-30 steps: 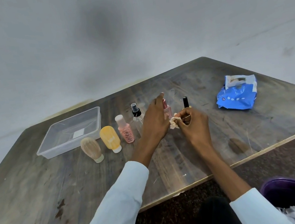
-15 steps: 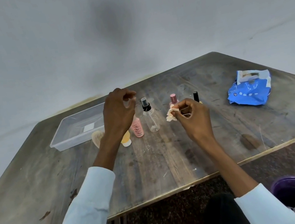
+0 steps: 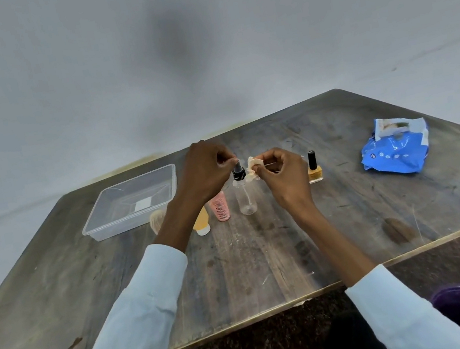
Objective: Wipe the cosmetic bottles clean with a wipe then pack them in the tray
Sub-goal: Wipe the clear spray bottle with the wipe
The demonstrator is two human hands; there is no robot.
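Hands meet over clear spray bottle (image 3: 245,196), upright mid-worktop (image 3: 267,254). Left hand (image 3: 206,169) pinches its black spray top; right hand (image 3: 282,172) clamps crumpled wipe (image 3: 253,167) against bottle neck. Pink bottle (image 3: 220,206), orange bottle (image 3: 202,223) and tan bottle (image 3: 158,219) stand just left. Empty clear tray (image 3: 132,202) far left. Yellow polish bottle (image 3: 313,168) right, blue wipes pack (image 3: 396,149) far right.

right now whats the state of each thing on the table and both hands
tray: open, no bottles inside
clear spray bottle: upright, cap on
left hand: pinching the spray cap
right hand: holding crumpled wipe
pink bottle: upright, capped
yellow polish bottle: upright, capped
wipes pack: flap open
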